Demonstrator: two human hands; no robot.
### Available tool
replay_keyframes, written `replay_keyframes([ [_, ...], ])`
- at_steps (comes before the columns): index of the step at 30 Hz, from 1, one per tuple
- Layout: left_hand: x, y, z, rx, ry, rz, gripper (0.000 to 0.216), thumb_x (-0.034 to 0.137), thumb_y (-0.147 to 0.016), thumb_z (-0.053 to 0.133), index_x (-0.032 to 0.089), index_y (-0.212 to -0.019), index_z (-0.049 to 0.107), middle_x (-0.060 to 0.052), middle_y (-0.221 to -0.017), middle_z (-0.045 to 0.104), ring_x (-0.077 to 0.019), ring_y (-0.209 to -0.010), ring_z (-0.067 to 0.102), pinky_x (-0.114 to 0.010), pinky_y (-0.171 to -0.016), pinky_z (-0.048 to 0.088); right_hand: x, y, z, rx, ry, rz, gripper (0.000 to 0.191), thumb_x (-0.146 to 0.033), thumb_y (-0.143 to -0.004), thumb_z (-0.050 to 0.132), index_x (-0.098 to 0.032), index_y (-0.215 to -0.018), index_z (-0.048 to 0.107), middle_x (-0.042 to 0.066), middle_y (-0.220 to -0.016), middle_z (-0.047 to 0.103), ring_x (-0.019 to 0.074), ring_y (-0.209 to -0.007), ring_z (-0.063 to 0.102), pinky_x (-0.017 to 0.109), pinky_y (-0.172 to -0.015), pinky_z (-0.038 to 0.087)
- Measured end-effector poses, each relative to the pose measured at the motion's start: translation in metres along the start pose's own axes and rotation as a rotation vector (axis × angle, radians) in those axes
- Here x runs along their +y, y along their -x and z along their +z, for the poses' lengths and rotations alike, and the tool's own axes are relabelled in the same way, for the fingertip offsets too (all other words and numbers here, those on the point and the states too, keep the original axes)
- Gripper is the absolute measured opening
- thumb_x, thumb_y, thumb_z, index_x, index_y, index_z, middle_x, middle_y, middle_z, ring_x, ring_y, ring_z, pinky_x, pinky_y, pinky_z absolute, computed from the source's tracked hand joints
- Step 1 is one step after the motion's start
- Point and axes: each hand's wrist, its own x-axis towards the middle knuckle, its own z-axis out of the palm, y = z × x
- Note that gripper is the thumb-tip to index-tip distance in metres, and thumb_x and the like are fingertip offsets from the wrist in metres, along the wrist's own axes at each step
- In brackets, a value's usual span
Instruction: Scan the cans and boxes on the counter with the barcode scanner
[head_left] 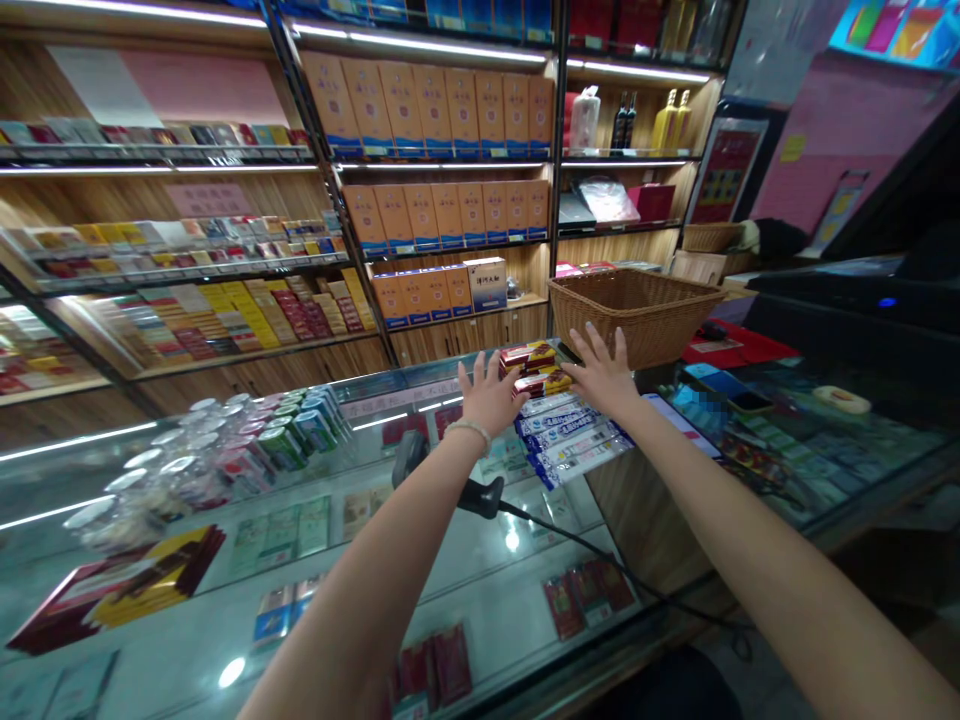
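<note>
My left hand (489, 396), with a beaded bracelet on the wrist, is stretched out over the glass counter, fingers spread. It is at the left side of a small pile of red-and-yellow snack packs (531, 368); whether it touches them I cannot tell. On the other side of that pile, my right hand (602, 376) also has its fingers apart and appears to hold nothing. Nearer to me lie several blue-and-white packets (568, 432), side by side. A black barcode scanner (480, 497) rests on the glass, partly behind my left forearm, its cable running to the right.
Behind my right hand stands a wicker basket (637, 312). Clear-lidded jars (176, 478), green tins (283, 446) and a red-and-yellow stack of packs (124, 585) occupy the counter's left. A phone (726, 386) and red mat (742, 345) lie right. Stocked shelves (450, 163) line the wall.
</note>
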Motion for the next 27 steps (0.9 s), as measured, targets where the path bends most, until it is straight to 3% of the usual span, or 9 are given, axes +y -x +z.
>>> replay_keyframes([
  [10,-0.004,-0.011,0.008,-0.036,-0.015,-0.034,0.051,0.060,-0.094,0.057,0.033,-0.135,0.069,-0.012,-0.169,0.036,-0.0425,-0.158,0.022,-0.075,-0.122,0.011,0.002,-0.009,0.006,-0.018,0.009,-0.082,0.031,-0.023,-0.086,0.077,-0.025,-0.117,0.077,0.008,-0.172,0.030,0.0397,-0.160,0.014,0.078,-0.123,0.004],
  [18,0.000,-0.014,0.008,-0.099,-0.071,-0.034,0.047,0.061,-0.094,0.057,0.036,-0.129,0.073,-0.008,-0.171,0.032,-0.0430,-0.159,0.017,-0.077,-0.122,0.006,0.006,-0.008,0.028,0.097,-0.017,-0.117,0.015,-0.023,-0.087,0.075,-0.027,-0.101,0.081,0.003,-0.167,0.041,0.0401,-0.160,0.017,0.079,-0.123,-0.002],
  [27,-0.005,-0.005,-0.004,-0.118,-0.079,-0.012,0.044,0.060,-0.094,0.058,0.039,-0.129,0.073,-0.006,-0.170,0.034,-0.0431,-0.159,0.017,-0.077,-0.122,0.006,0.004,-0.001,0.014,0.108,-0.034,-0.144,0.014,-0.026,-0.087,0.078,-0.030,-0.100,0.083,0.002,-0.166,0.043,0.0409,-0.158,0.022,0.080,-0.122,0.000],
])
